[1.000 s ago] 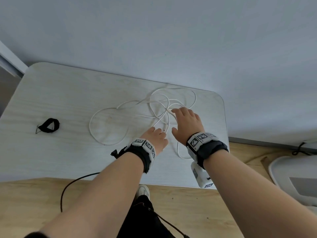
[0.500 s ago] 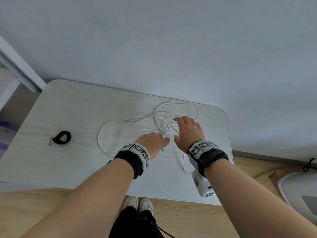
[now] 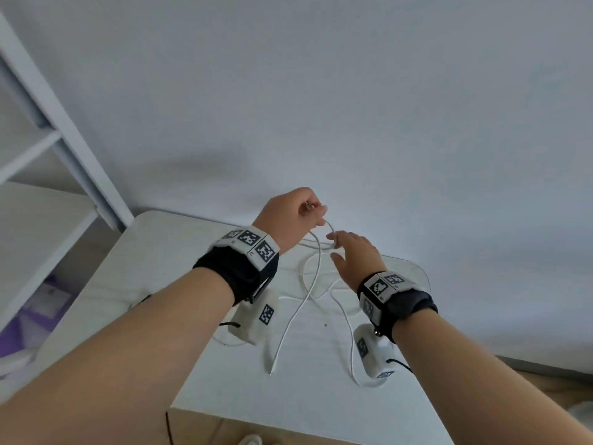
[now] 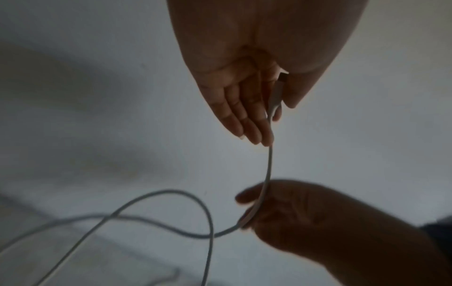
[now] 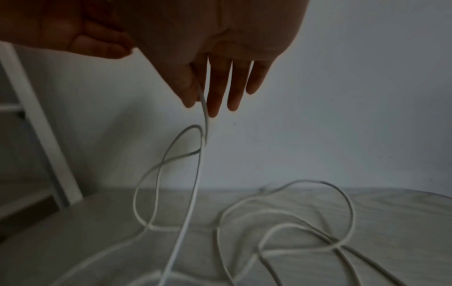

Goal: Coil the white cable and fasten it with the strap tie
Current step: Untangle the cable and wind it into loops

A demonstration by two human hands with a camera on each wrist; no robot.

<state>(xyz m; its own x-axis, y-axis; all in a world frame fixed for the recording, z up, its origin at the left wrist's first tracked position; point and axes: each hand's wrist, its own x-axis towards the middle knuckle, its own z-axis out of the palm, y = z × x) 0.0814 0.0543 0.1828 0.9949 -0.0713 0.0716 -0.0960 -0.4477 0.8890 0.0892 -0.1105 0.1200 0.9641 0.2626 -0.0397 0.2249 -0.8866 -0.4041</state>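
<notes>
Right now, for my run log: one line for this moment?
left hand: pinches plug | right hand: pinches white cable | cable: uncoiled on table

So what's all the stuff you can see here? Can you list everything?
white cable: one, white, loose loops on the table, one end lifted
table: one, pale wood grain, against the wall
shelf unit: one, white, left of the table
wrist cameras: two, white, under the wrists
wristbands: two, black with square markers
left hand: pinches the cable's plug end
right hand: pinches the cable lower down
</notes>
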